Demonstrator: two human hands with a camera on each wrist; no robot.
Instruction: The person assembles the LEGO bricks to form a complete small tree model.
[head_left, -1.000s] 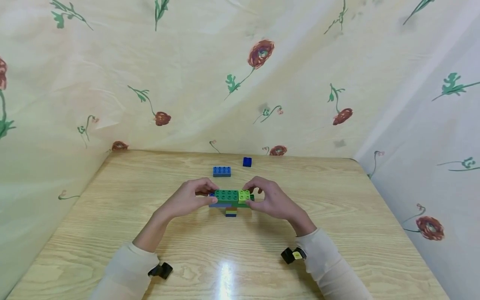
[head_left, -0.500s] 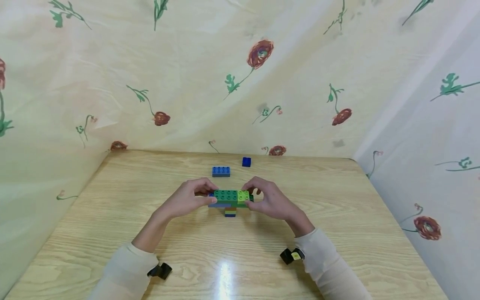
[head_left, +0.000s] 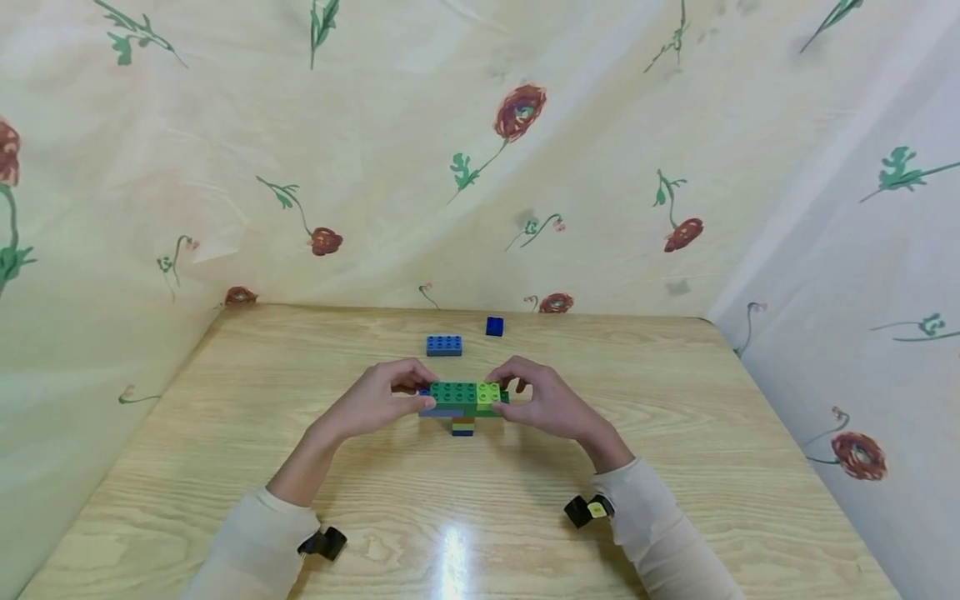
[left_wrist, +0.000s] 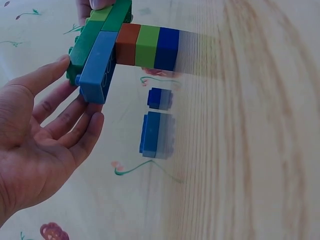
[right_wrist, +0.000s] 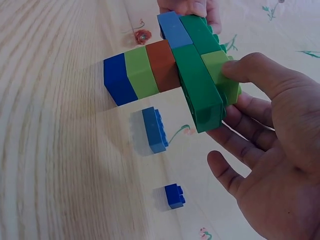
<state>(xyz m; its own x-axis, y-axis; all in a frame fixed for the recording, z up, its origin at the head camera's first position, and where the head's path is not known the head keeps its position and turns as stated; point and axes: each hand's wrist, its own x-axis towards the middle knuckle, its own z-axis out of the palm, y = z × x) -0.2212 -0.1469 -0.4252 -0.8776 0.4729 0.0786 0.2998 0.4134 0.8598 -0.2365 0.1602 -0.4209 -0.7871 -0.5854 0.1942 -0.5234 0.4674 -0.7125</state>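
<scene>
A T-shaped stack of toy building bricks stands on the wooden table. Its stem is a dark blue brick point(left_wrist: 167, 49), a lime brick point(left_wrist: 147, 46) and an orange-brown brick point(left_wrist: 128, 44). Across the stem lie a blue brick point(right_wrist: 175, 30) and a green brick point(right_wrist: 197, 87). The top row has another green brick point(head_left: 453, 393) and a small lime brick point(head_left: 488, 393). My left hand point(head_left: 378, 402) pinches the top green brick's left end between thumb and fingers. My right hand point(head_left: 546, 402) pinches the small lime brick at the right end.
Behind the stack, a loose blue brick point(head_left: 444, 345) and a small dark blue brick point(head_left: 494, 326) lie on the table point(head_left: 360, 517). A flowered cloth point(head_left: 390, 150) hangs behind the table and along its sides. Each wrist wears a black camera.
</scene>
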